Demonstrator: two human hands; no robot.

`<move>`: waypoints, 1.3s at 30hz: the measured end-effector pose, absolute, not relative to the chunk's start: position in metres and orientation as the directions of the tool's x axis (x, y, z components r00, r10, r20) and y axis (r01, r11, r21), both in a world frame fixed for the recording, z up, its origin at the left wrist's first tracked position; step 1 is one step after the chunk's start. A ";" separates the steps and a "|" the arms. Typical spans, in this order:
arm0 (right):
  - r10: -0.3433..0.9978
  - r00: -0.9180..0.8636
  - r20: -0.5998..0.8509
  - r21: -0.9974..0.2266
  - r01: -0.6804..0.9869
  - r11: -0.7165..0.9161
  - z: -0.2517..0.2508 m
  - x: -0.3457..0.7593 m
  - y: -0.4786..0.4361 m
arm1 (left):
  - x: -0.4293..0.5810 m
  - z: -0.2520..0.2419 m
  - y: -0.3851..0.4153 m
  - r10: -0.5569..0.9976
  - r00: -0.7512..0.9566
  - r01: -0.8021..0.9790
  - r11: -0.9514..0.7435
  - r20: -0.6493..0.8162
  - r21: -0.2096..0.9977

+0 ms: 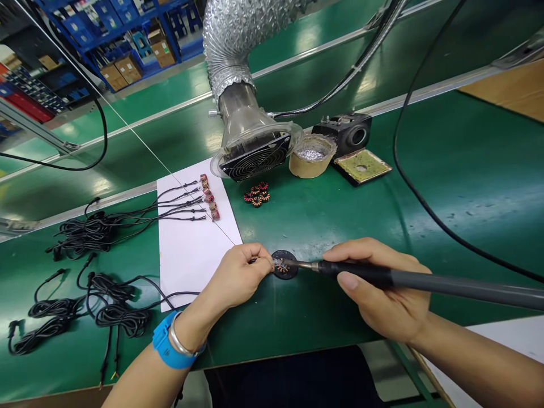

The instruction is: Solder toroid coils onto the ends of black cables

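Pinching wound toroid coil (279,265), left grip (238,276); right grip (378,289) closed on soldering iron (361,272)

You have bright, even overhead light, and it leaves pale, blown-out glare patches along the glossy green painted table (340,215). Your right hand (382,289) throws only a soft, faint shadow. The wide lens bows the straight silver aluminium rail (425,93) and stretches shapes toward the frame's edges. Detail stays crisp around your hands, while the far blue shelving (123,39) looks a little softer.
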State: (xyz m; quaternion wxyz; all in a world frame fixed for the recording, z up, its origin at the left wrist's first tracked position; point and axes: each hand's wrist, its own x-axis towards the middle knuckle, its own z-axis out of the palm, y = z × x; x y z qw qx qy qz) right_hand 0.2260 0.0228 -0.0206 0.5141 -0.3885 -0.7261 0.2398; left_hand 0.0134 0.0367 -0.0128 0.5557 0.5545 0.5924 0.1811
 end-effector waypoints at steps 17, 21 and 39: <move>0.663 -0.296 0.687 -0.636 0.196 0.746 -0.020 0.220 0.018 | 0.014 -0.010 0.035 0.853 0.222 0.482 0.325 -0.473 0.814; 0.643 -0.284 0.711 -0.620 0.179 0.764 -0.020 0.221 0.018 | 0.013 -0.009 0.035 0.855 0.229 0.476 0.318 -0.465 0.820; 0.651 -0.249 0.717 -0.632 0.160 0.758 -0.021 0.221 0.019 | 0.010 -0.015 0.033 0.861 0.256 0.449 0.297 -0.440 0.843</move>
